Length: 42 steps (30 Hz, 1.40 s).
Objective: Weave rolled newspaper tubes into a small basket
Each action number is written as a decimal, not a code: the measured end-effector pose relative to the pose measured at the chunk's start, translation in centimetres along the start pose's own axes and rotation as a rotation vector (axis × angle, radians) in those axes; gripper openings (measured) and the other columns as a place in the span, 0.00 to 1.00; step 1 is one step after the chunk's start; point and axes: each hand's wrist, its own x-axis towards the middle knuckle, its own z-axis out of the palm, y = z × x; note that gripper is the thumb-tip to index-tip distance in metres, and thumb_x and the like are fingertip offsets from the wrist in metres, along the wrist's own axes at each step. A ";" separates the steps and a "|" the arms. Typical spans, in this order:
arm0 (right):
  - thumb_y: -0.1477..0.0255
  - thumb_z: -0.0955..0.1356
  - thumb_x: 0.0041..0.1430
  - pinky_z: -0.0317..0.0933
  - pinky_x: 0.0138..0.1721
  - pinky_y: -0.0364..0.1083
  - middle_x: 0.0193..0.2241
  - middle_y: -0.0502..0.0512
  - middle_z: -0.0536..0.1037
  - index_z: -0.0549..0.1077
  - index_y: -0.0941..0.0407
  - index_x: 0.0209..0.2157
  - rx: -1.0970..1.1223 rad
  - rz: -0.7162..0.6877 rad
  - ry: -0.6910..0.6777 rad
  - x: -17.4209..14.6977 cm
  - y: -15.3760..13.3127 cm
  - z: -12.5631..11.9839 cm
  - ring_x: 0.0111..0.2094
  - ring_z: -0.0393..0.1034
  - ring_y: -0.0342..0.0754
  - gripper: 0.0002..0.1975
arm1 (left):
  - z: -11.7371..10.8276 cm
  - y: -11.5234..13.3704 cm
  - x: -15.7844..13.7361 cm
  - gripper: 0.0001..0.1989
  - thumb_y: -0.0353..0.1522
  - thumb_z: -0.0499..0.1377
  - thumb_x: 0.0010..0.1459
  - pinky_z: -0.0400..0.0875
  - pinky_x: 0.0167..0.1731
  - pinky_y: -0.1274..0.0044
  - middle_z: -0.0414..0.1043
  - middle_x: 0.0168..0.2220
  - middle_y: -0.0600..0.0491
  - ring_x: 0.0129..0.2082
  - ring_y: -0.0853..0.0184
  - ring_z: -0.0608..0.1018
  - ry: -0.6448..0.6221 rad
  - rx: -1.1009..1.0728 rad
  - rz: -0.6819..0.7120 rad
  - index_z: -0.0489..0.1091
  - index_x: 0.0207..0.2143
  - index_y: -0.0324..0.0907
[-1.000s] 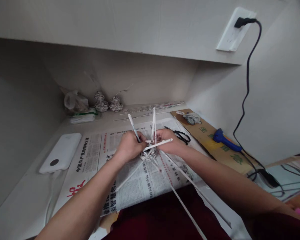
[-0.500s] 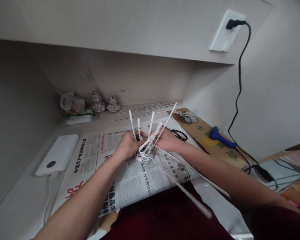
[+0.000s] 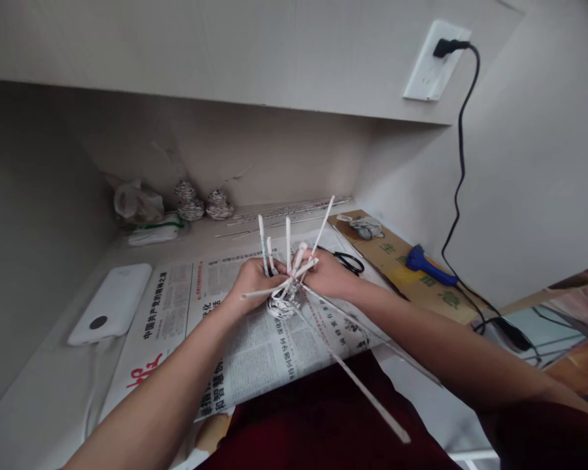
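A small round piece woven from rolled newspaper (image 3: 283, 305) sits between my hands above the newspaper sheet (image 3: 255, 365). Several white paper sticks (image 3: 289, 241) stand up from its rim, and two long strands trail toward my lap at the lower right. My left hand (image 3: 255, 281) is closed on the left side of the weave, its thumb toward the rim. On the right side, the fingers of my right hand (image 3: 323, 273) pinch the paper sticks near the rim. One stick lies across my left thumb. My fingertips are partly hidden behind the sticks.
Black-handled scissors (image 3: 347, 262) lie beyond my right hand. A blue glue gun (image 3: 428, 266) rests on cardboard (image 3: 421, 297), its cord at the right. A white power bank (image 3: 112, 303) is at the left. Two woven gourd shapes (image 3: 219, 205) and loose paper sticks (image 3: 289, 212) lie at the back.
One paper stick has swung down to the left and now lies across my left thumb. The upright sticks have shifted slightly left. Both hands keep nearly the same place.
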 end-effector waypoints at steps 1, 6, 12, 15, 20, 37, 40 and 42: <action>0.77 0.67 0.49 0.61 0.28 0.41 0.21 0.46 0.74 0.68 0.55 0.27 0.000 -0.021 0.002 -0.1 0.1 -0.1 0.24 0.68 0.42 0.03 | 0.1 0.0 0.0 0.11 0.34 0.68 0.39 0.66 0.22 0.79 0.73 0.21 0.53 0.20 0.70 0.72 -0.005 -0.023 -0.005 0.73 0.24 0.37; 0.80 0.68 0.47 0.61 0.29 0.40 0.25 0.46 0.76 0.68 0.55 0.36 0.070 -0.018 -0.078 -0.4 0.8 -0.6 0.27 0.70 0.42 0.12 | 0.4 0.0 -0.3 0.10 0.34 0.68 0.41 0.65 0.21 0.80 0.71 0.19 0.55 0.19 0.72 0.70 -0.005 -0.085 -0.027 0.70 0.23 0.37; 0.77 0.71 0.45 0.59 0.27 0.40 0.24 0.48 0.76 0.72 0.57 0.32 0.214 0.159 -0.075 -0.5 0.7 -0.7 0.25 0.68 0.42 0.09 | 0.6 0.2 -0.6 0.10 0.34 0.67 0.42 0.65 0.21 0.79 0.71 0.20 0.54 0.19 0.72 0.70 -0.018 -0.029 -0.012 0.70 0.23 0.38; 0.76 0.72 0.43 0.53 0.21 0.38 0.21 0.47 0.74 0.72 0.58 0.32 0.361 0.244 -0.138 -0.6 0.3 -0.9 0.22 0.65 0.39 0.11 | 0.6 0.4 -0.6 0.09 0.34 0.66 0.43 0.66 0.23 0.79 0.72 0.21 0.54 0.20 0.70 0.71 -0.034 -0.032 0.030 0.71 0.23 0.39; 0.76 0.72 0.40 0.44 0.16 0.38 0.18 0.45 0.72 0.71 0.57 0.32 0.422 0.340 -0.219 -1.0 0.0 -1.3 0.17 0.60 0.38 0.13 | 0.4 0.8 -0.7 0.07 0.33 0.65 0.43 0.67 0.25 0.78 0.72 0.21 0.54 0.22 0.69 0.72 -0.065 0.015 0.077 0.71 0.22 0.39; 0.82 0.64 0.51 0.59 0.38 0.45 0.33 0.55 0.77 0.71 0.57 0.39 -0.481 -0.208 -0.075 -2.1 -0.5 -1.3 0.35 0.69 0.49 0.14 | 0.0 -0.1 -0.3 0.07 0.32 0.65 0.42 0.64 0.23 0.79 0.72 0.22 0.53 0.22 0.70 0.71 -0.176 0.082 0.052 0.73 0.24 0.37; 0.82 0.63 0.52 0.58 0.41 0.47 0.35 0.58 0.76 0.72 0.57 0.40 -0.604 -0.297 -0.048 -1.9 -0.5 -1.5 0.38 0.67 0.52 0.14 | -0.3 0.2 -0.3 0.06 0.32 0.64 0.44 0.65 0.24 0.78 0.73 0.23 0.52 0.23 0.68 0.72 -0.180 0.104 0.069 0.74 0.24 0.37; 0.79 0.64 0.53 0.56 0.45 0.50 0.38 0.60 0.75 0.72 0.58 0.40 -0.688 -0.367 0.026 -1.5 -0.7 -1.6 0.44 0.64 0.55 0.12 | -0.4 0.5 -0.2 0.05 0.32 0.63 0.45 0.65 0.25 0.78 0.74 0.23 0.52 0.24 0.68 0.72 -0.127 0.123 0.090 0.74 0.24 0.38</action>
